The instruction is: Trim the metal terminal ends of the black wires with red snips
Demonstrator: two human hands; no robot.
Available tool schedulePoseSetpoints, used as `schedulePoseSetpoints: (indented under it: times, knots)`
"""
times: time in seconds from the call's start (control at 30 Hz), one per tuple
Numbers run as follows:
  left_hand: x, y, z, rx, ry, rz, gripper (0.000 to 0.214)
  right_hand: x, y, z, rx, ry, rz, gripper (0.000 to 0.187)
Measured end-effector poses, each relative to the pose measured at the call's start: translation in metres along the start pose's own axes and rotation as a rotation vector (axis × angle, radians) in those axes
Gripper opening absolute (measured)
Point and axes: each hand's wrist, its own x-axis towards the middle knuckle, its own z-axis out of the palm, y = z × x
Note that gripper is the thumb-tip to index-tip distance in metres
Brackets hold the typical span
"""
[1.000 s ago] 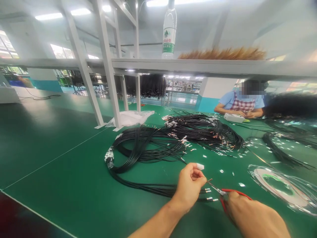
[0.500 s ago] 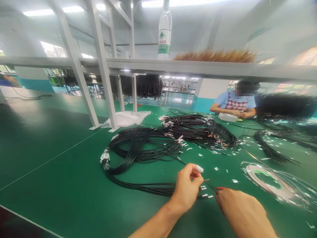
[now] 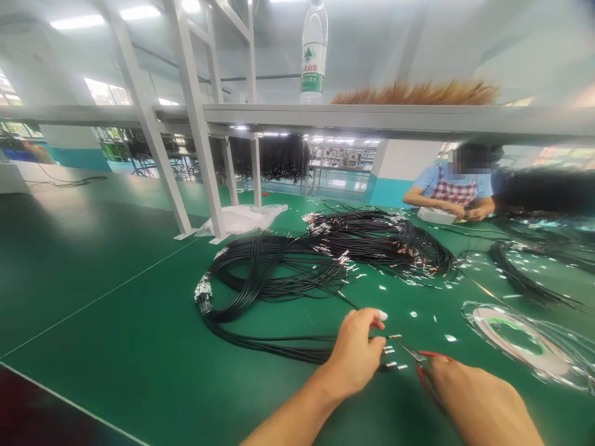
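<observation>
My left hand (image 3: 356, 347) is over the ends of several black cables (image 3: 279, 348), its thumb and forefinger apart; a white cover wraps one fingertip. A single cable end with a white piece and bare copper (image 3: 395, 336) pokes out just past the thumb. Below it lie more ends with white pieces (image 3: 390, 364). My right hand (image 3: 478, 396) is closed round red-handled pliers (image 3: 424, 358), whose thin pointed tip aims left at the cable ends without touching them. The far ends of this bundle, with metallic connectors (image 3: 203, 294), curve round at the left.
Larger black cable heaps (image 3: 367, 238) lie farther back. A coil of pale wire (image 3: 515, 337) rests at the right among white scraps. Shelf posts (image 3: 209, 155) stand on the green table, with a plastic bag (image 3: 246, 218) beside them. A co-worker (image 3: 455, 186) sits opposite.
My left thumb and forefinger have parted from the cable end they pinched. The pliers have drawn slightly right, away from it. The view has shifted a little.
</observation>
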Motion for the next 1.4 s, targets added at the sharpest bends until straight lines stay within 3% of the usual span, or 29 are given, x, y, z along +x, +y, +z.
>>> schedulePoseSetpoints:
  times: [0.13, 0.23, 0.53, 0.63, 0.7, 0.87, 1.03, 1.17, 1.4]
  knots:
    - [0.000, 0.005, 0.001, -0.142, -0.038, -0.049, 0.030, -0.009, 0.005, 0.006, -0.167, 0.292, -0.162, 0.024]
    - [0.000, 0.005, 0.002, -0.211, -0.058, -0.058, 0.028, -0.013, 0.000, 0.001, -0.277, 0.451, -0.182, 0.025]
    - [0.000, 0.004, 0.006, -0.309, -0.067, -0.015, 0.022, -0.010, 0.004, 0.003, -0.403, 0.586, -0.213, 0.024]
    - [-0.002, 0.010, 0.004, -0.232, -0.020, 0.034, 0.017, -0.010, 0.005, 0.002, -0.393, 0.537, -0.245, 0.027]
    - [-0.003, 0.012, 0.004, -0.227, 0.010, 0.031, 0.017, -0.012, 0.000, -0.004, -0.408, 0.450, -0.188, 0.031]
    - [0.003, 0.007, 0.005, -0.410, 0.088, -0.143, 0.015, -0.014, -0.014, -0.018, -0.416, 0.323, -0.111, 0.035]
    - [0.006, 0.005, 0.004, -0.542, 0.103, -0.251, 0.016, -0.008, -0.017, -0.014, -0.392, 0.228, -0.103, 0.034]
    - [0.005, 0.005, 0.006, -0.514, 0.113, -0.233, 0.016, -0.008, -0.019, -0.018, -0.353, 0.151, -0.092, 0.035]
    - [0.003, 0.004, 0.012, -0.406, 0.139, -0.153, 0.013, -0.006, -0.028, -0.050, -0.199, -0.074, -0.084, 0.038]
